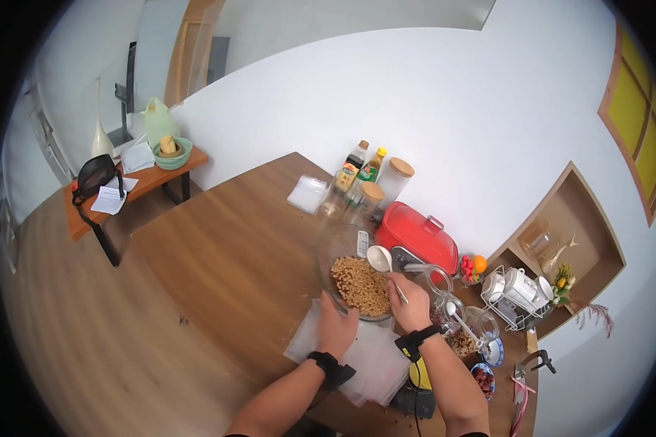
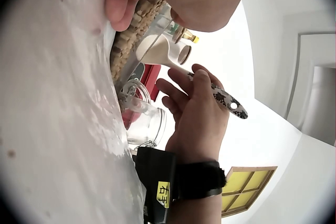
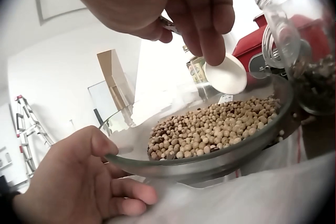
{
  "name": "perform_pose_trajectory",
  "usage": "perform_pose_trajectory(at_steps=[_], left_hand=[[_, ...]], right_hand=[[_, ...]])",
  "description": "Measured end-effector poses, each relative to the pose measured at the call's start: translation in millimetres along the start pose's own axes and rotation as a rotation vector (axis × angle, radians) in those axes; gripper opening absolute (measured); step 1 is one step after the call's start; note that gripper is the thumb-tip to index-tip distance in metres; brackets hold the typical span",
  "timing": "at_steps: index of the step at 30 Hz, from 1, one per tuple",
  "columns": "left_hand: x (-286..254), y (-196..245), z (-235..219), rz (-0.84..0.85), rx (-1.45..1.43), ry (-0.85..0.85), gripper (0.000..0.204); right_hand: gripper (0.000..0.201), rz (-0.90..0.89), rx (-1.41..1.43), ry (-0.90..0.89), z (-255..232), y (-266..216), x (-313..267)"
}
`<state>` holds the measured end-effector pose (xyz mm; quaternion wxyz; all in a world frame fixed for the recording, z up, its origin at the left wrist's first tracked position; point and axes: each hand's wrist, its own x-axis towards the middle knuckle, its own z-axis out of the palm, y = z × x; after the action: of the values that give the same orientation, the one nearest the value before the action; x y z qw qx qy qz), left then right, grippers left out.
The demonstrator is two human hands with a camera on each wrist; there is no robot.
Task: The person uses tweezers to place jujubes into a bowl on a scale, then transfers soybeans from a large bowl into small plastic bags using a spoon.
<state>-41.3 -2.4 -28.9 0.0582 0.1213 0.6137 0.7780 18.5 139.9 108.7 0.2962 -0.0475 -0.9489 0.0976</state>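
Observation:
A glass bowl [image 3: 210, 169] holds pale round beans [image 3: 210, 129] with some darker ones among them. My left hand [image 3: 86, 174] grips the bowl's near rim, thumb on top and fingers below. The right hand [image 1: 411, 303] pinches the patterned handle of a white spoon [image 2: 226, 98]; its bowl end [image 3: 227, 76] hangs over the far side of the beans. Under the bowl and my left hand lie translucent plastic sheets [image 1: 372, 360].
Right of the bowl stand glass jars [image 1: 436, 282], a red cooker [image 1: 419, 237] and small blue-rimmed bowls [image 1: 482, 380]. Bottles [image 1: 351, 166] and lidded jars [image 1: 397, 178] are behind it. A scale [image 1: 415, 400] sits near the front edge.

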Motion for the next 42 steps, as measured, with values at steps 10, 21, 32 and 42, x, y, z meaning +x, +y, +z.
perform_pose_trajectory(at_steps=[10,21,32,42], left_hand=[[-3,14,-1,0.004,-0.022,-0.003,0.067],[-2,-4,4,0.014,-0.032,0.008,0.078],[-2,13,-1,0.035,-0.001,-0.021,0.080],[-3,19,-2,0.031,-0.022,-0.088,0.094]], right_hand=[[0.021,-0.166,0.179,-0.053,9,-23,1],[0.019,0.029,0.154,-0.042,-50,-2,-1],[0.027,0.048,0.132,-0.084,-5,35,9],[0.028,0.543,0.825,-0.160,-44,22,-32]])
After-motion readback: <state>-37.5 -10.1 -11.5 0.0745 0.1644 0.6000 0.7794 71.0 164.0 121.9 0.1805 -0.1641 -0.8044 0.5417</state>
